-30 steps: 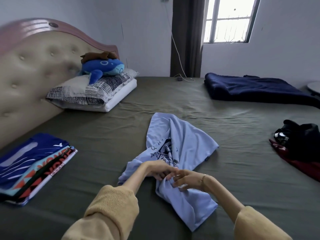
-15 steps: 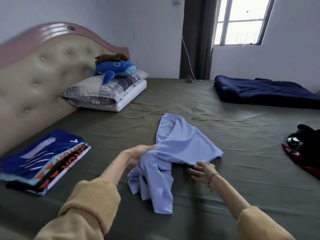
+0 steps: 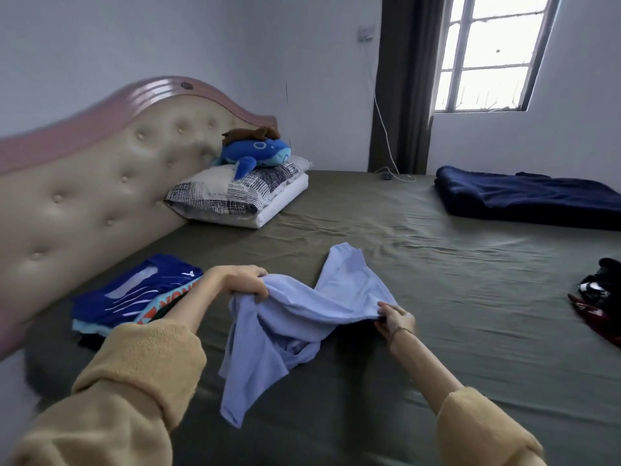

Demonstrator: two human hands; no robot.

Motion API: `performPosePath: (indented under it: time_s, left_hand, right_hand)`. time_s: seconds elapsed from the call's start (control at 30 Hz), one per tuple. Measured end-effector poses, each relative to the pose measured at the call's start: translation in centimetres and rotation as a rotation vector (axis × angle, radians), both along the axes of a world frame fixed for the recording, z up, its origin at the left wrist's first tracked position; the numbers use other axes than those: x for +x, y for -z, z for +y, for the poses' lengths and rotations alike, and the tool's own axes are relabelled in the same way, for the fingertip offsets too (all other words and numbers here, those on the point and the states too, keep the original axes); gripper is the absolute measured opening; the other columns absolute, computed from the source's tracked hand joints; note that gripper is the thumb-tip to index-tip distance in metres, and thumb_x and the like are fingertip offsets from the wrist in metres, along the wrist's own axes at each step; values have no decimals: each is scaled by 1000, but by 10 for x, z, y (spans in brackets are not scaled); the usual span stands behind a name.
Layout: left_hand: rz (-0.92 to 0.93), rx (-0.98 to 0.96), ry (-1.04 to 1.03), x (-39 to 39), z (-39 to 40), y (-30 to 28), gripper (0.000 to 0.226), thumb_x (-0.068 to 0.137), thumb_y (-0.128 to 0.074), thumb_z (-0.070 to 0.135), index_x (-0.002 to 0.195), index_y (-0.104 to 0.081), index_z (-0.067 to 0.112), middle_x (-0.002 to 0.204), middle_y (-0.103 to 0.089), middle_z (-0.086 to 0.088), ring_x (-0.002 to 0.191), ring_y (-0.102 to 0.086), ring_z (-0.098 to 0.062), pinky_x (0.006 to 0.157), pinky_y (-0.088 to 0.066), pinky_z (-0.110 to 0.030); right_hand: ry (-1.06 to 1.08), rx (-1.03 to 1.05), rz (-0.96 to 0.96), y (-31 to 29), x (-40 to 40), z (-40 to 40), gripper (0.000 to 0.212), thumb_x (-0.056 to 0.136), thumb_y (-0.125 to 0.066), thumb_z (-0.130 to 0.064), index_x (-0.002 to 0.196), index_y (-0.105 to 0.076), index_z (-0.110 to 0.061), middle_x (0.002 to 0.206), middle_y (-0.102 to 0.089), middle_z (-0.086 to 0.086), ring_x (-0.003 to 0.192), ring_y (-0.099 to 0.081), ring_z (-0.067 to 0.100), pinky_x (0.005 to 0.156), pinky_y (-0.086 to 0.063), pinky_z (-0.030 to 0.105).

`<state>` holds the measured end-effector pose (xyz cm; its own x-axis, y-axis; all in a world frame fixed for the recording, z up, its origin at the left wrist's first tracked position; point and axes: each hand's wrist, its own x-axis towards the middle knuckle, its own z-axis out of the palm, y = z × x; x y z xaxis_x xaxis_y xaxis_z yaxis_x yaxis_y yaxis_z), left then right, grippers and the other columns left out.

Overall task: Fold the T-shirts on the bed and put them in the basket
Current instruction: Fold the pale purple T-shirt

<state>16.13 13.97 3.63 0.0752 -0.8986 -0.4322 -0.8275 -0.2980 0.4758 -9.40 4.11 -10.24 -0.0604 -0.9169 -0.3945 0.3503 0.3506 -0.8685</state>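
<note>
A light blue T-shirt (image 3: 316,317) is stretched between my hands above the olive bed sheet (image 3: 453,297). My left hand (image 3: 243,284) grips one bunched edge of it, raised off the bed. My right hand (image 3: 395,319) pinches the opposite edge lower down, near the sheet. The shirt's far end lies on the bed and a loose part hangs down toward me. A stack of folded T-shirts (image 3: 134,294), dark blue on top, lies to the left by the headboard. No basket is in view.
A padded headboard (image 3: 84,196) runs along the left. Pillows (image 3: 242,196) with a blue plush whale (image 3: 255,154) sit at the far left. A folded navy blanket (image 3: 527,200) lies far right. Dark and red unfolded clothes (image 3: 601,297) are piled at the right edge.
Both hands moved apart and took hold of the light blue T-shirt's edges, lifting and spreading it. It lay crumpled on the bed before. The view shifted rightward.
</note>
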Motion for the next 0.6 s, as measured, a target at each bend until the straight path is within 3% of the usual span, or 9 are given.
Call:
performPosePath:
  time_s: [0.03,0.1,0.2,0.27,0.37,0.43,0.5,0.57,0.6]
  left_hand:
    - [-130,-30,-20,1,1,-3,50,49,-57,28,96,-57,11,94,-56,-6,80,-52,-18,64,-41,-26]
    - [-294,-132,-114,0,0,-7,42,67,-60,20,105,-60,3,97,-59,-12,85,-57,-24,65,-42,-30]
    - [-386,-374,-279,-11,-3,-12,45,85,-53,6,126,-38,-5,124,-54,-23,113,-54,-36,85,-44,-37]
    - [-467,-553,-335,-22,-5,-19,39,88,-50,5,124,-35,-3,125,-52,-24,115,-52,-38,86,-44,-42]
    - [-546,-800,-455,-39,-10,-32,28,91,-49,9,118,-48,3,125,-50,-19,117,-47,-35,84,-44,-44]
    - [-350,-960,-520,-48,-19,-42,20,91,-46,8,107,-56,1,115,-57,-22,110,-51,-37,80,-42,-41]
    - [-56,-993,-441,-55,-28,-56,21,89,-48,9,97,-63,-3,103,-63,-22,99,-56,-35,75,-38,-36]
    - [272,-812,-222,-58,-31,-66,23,88,-50,15,91,-68,2,87,-65,-13,85,-54,-26,66,-38,-31]
    - [399,-612,-100,-59,-30,-66,23,89,-49,14,93,-69,3,84,-65,-9,82,-52,-23,62,-39,-27]
  right_hand:
    - [37,-53,12,-7,0,-2,23,89,-48,7,79,-63,-7,72,-54,7,60,-48,15,40,-45,14]
    - [116,-138,32,-27,-5,-4,21,85,-47,10,90,-66,1,68,-55,6,56,-49,16,41,-45,13]
    - [278,-304,131,-65,-24,4,26,83,-51,8,105,-66,5,75,-64,13,63,-54,19,46,-41,6]
    - [383,-449,195,-89,-37,11,25,84,-53,6,105,-67,3,94,-67,17,80,-56,18,55,-40,2]
    - [486,-669,243,-124,-53,29,24,85,-53,2,101,-70,-6,90,-66,6,77,-57,3,66,-39,1]
    - [544,-825,260,-143,-62,39,24,83,-53,0,96,-70,-11,80,-64,-3,64,-53,-6,66,-40,6]
    - [594,-915,258,-158,-70,44,22,82,-53,-3,88,-70,-16,73,-63,-10,60,-51,-5,64,-40,10]
    - [612,-946,308,-166,-79,46,19,82,-52,-9,77,-69,-17,65,-61,-9,58,-50,-1,61,-40,18]
    - [581,-945,401,-166,-84,45,21,83,-52,-13,71,-69,-17,61,-60,-5,59,-50,3,61,-40,23]
